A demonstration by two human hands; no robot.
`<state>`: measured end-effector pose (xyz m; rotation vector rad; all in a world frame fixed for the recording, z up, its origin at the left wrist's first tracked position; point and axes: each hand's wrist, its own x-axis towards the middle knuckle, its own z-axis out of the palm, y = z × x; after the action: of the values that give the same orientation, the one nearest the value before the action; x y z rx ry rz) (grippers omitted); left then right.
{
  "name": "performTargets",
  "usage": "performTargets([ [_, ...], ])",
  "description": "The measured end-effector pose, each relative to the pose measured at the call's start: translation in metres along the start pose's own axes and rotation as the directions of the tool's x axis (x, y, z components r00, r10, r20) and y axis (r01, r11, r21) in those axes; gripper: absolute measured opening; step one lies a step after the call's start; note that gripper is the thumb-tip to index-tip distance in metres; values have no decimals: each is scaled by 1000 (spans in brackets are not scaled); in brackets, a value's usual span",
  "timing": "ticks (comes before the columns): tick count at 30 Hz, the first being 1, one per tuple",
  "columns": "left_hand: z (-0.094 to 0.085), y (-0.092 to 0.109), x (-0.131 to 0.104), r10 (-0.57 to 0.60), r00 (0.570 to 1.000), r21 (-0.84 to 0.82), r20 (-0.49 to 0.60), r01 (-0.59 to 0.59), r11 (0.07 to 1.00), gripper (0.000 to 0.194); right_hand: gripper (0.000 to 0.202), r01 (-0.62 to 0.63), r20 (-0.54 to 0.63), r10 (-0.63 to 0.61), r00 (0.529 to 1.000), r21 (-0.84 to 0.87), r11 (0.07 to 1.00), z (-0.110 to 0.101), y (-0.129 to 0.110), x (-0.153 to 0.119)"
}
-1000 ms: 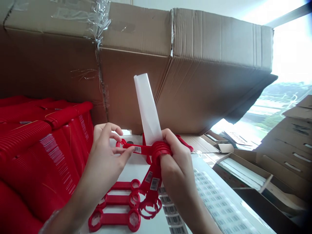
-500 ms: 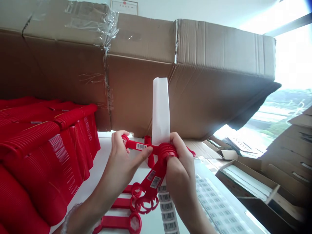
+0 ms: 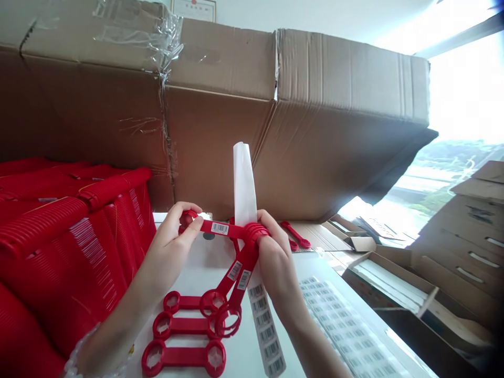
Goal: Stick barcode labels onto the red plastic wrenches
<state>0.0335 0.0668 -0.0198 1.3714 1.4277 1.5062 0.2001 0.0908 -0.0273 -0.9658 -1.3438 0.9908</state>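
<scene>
My left hand (image 3: 171, 244) pinches the far ring end of a red plastic ring-ended wrench (image 3: 232, 229) bearing a barcode sticker (image 3: 219, 228). Its other end meets the stack of rings in my right hand (image 3: 275, 254), closed around several such wrenches. Two of these hang down, each with a barcode sticker. A strip of barcode labels (image 3: 265, 332) is also in my right hand; its blank white backing (image 3: 244, 184) sticks up above the fingers. Below my hands, several red wrenches (image 3: 188, 325) lie side by side on the white table (image 3: 197, 268).
Stacked red ribbed plastic items (image 3: 98, 241) fill the left side. A large cardboard box (image 3: 220, 126) spans the back. Sheets of barcode labels (image 3: 346, 325) lie on the right, beside an open carton (image 3: 397, 283). More red wrenches (image 3: 295, 234) lie behind my right hand.
My left thumb has slid from the wrench's middle to its far ring end, past the barcode sticker. Both hands have shifted slightly left in view, and the wrenches on the table show more fully.
</scene>
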Motion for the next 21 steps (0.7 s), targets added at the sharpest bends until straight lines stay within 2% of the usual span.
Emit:
performTargets([
  [4,-11,6,1,-128,988,-180,86,142,973,25,10,12,12,-11,1000,-51,999,-3,1,7],
  [7,-20,11,5,-107,989,-380,99,137,915,22,9,35,13,-34,999,-85,996,-7,-2,11],
  [9,-25,11,8,-97,991,-434,90,126,892,25,7,60,-1,-60,998,-95,994,-10,-5,13],
  [12,-29,7,11,-139,983,-369,119,174,913,22,6,71,-15,-72,997,-96,993,-16,-9,15],
  [16,-30,6,8,-156,976,-280,153,194,940,39,4,53,-8,-54,998,-68,996,-20,-12,16],
  [21,-27,16,2,-182,975,-228,127,207,951,45,4,58,3,-58,998,-81,995,-19,-16,13],
])
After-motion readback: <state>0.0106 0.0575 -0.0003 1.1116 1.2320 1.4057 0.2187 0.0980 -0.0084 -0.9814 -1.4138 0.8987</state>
